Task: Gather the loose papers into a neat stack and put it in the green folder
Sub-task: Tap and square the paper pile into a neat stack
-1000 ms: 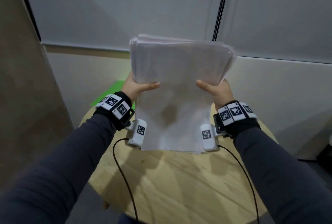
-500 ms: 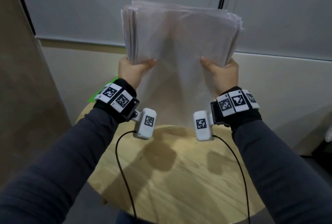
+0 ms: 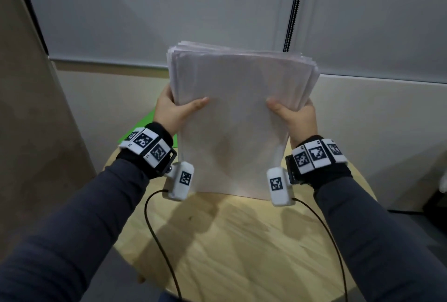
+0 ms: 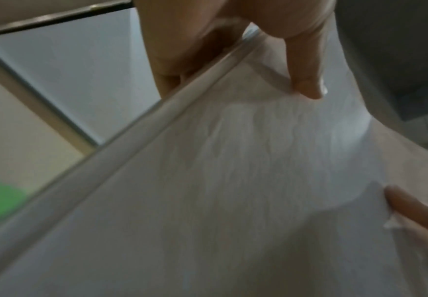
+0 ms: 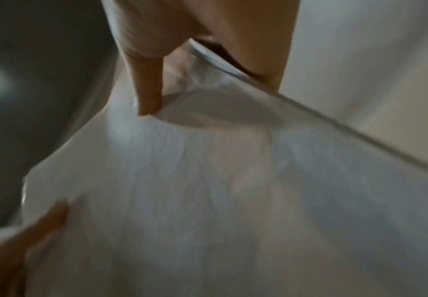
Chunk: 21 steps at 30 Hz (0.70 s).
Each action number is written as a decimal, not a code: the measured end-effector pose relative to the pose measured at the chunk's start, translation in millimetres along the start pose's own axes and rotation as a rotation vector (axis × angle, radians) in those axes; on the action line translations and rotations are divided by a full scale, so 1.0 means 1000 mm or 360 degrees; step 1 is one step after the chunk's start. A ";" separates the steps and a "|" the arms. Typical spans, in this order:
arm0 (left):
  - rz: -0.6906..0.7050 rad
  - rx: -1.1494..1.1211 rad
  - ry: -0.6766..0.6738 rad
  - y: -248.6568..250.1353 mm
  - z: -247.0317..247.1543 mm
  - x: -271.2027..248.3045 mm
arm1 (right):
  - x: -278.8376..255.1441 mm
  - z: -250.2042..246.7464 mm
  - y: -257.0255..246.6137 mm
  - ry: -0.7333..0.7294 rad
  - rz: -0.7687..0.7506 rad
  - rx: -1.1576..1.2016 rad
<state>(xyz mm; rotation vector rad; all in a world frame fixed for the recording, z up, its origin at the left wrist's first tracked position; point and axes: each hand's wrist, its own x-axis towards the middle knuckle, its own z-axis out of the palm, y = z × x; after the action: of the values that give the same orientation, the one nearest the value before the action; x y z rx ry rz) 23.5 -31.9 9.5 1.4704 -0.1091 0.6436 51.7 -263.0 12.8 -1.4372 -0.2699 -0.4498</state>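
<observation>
head: blank paper stack (image 3: pixel 232 120) (no legible print)

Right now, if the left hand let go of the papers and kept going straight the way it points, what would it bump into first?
Probably the wall. The left hand points up and away, gripping the papers at their left side. Nothing else shows beyond it, though depth is hard to judge.

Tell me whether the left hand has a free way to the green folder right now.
Probably not yet: the left hand grips the paper stack, shared with the right hand. The green folder lies close behind it, mostly hidden.
</observation>
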 end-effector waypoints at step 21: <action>0.0922 0.0616 -0.0073 0.029 -0.001 0.018 | 0.019 0.002 -0.020 0.0146 -0.1009 -0.0641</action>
<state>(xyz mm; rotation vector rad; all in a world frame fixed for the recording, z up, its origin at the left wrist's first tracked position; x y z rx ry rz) 24.4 -26.2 43.1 1.8420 -0.4806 1.1457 59.9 -265.3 38.8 -1.7028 -0.5905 -1.1333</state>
